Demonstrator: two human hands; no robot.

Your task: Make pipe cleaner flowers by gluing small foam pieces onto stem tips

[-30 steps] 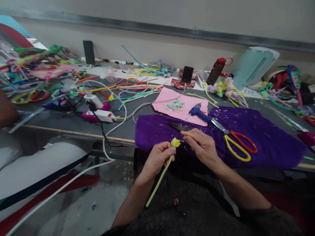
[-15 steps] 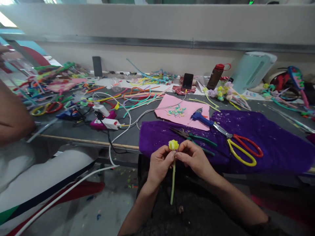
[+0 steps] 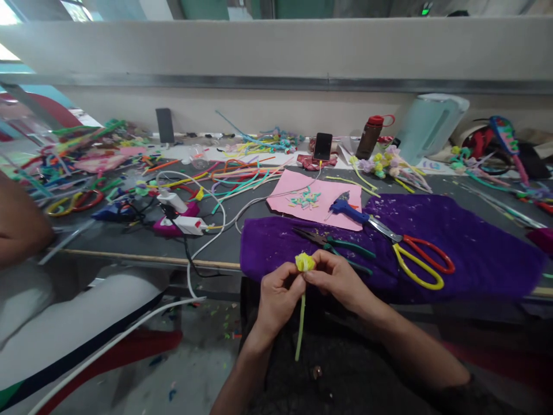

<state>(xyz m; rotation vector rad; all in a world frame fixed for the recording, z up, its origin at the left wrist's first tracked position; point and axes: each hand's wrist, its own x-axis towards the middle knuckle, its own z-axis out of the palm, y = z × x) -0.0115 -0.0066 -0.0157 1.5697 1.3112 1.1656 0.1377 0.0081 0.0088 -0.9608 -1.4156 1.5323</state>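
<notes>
My left hand (image 3: 276, 297) and my right hand (image 3: 339, 279) meet in front of me, both pinching a small yellow flower head (image 3: 305, 262) on a light green stem (image 3: 299, 327) that hangs straight down over my lap. The flower sits just below the near edge of a purple cloth (image 3: 466, 242) on the table. On that cloth lie dark pliers with green handles (image 3: 334, 246) and scissors with red and yellow handles (image 3: 417, 259), a little beyond my right hand.
A pink sheet (image 3: 319, 199) with small cut bits and a blue glue gun (image 3: 348, 208) lie behind the cloth. Coloured pipe cleaners (image 3: 242, 173), a power strip with white cables (image 3: 188, 225), a phone (image 3: 322, 146), a bottle (image 3: 372, 137) and a pale jug (image 3: 427, 128) crowd the table. Another person's arm (image 3: 19, 230) is at left.
My right hand came off the cloth and joined the left at the flower head. The stem swung from slanted to hanging straight down.
</notes>
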